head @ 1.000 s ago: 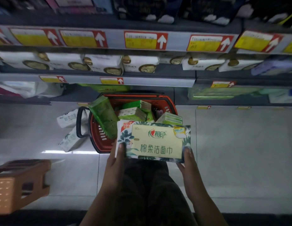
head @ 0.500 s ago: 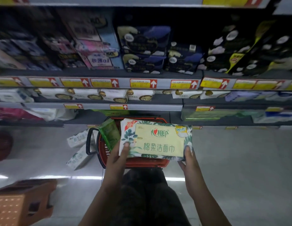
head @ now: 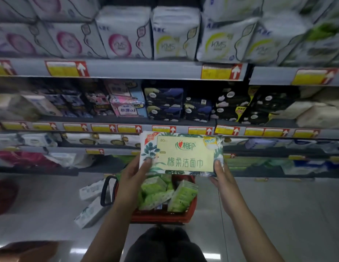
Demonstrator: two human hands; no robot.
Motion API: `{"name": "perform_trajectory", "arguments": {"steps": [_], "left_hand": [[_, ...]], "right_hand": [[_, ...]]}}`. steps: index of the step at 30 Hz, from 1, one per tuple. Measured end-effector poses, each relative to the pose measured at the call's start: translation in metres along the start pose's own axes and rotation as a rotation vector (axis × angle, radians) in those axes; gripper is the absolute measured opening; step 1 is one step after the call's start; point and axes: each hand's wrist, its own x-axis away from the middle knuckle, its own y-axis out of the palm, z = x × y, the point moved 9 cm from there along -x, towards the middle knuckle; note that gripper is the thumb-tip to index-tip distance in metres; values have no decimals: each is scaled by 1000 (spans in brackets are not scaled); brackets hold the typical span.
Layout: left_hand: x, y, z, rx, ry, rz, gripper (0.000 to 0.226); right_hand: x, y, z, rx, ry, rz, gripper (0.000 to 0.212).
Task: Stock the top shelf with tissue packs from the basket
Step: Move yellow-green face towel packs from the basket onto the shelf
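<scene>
Tissue pack [head: 183, 154], leaf-printed, is held face-up above the red basket [head: 161, 217], level with the lower shelves [head: 51, 149]. Its left edge is gripped by the left hand [head: 131, 182] and its right edge by the right hand [head: 221, 178], with thumbs laid on its face. Green packs [head: 155, 188] are heaped in the basket.

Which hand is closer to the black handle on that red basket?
Left. The left hand grips the tissue pack at its left edge, above and just right of the black handle; the right hand grips the opposite edge, across the basket from the handle.
</scene>
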Motion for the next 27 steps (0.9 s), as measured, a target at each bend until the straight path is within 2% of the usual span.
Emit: {"name": "perform_trajectory", "arguments": {"steps": [2,3,7,9,10,13,16,19,21,23,25,27], "left_hand": [[0,5,16,-12,22,-27,20],[-1,5,25,-12,36,-39,22],[-3,3,68,-56,132,-93,48],[-3,7,92,-101,205,-138,35],[-3,9,102,-122,241,-157,28],[2,14,123,-112,296,-173,25],[6,13,128,-61,269,-146,26],[9,11,135,-41,263,-114,18],[11,10,139,-34,278,-124,25],[13,7,144,-35,301,-116,33],[15,1,148,-15,321,-83,39],[16,-4,151,14,317,-58,57]], "right_hand": [[-2,-4,-17,13,-36,-5,62],[-1,-4,-27,4,-62,-13,54],[7,-6,-61,-14,-159,-25,46],[10,-10,-70,-39,-178,-16,25],[11,-13,-76,-60,-190,-3,22],[14,-17,-94,-84,-240,12,27],[17,-18,-109,-92,-265,24,39],[20,-16,-123,-71,-314,-5,29],[23,-15,-128,-65,-330,-22,31],[25,-15,-130,-76,-336,-29,45],[27,-16,-134,-83,-342,-25,37],[31,-14,-142,-97,-369,-42,30]]}}
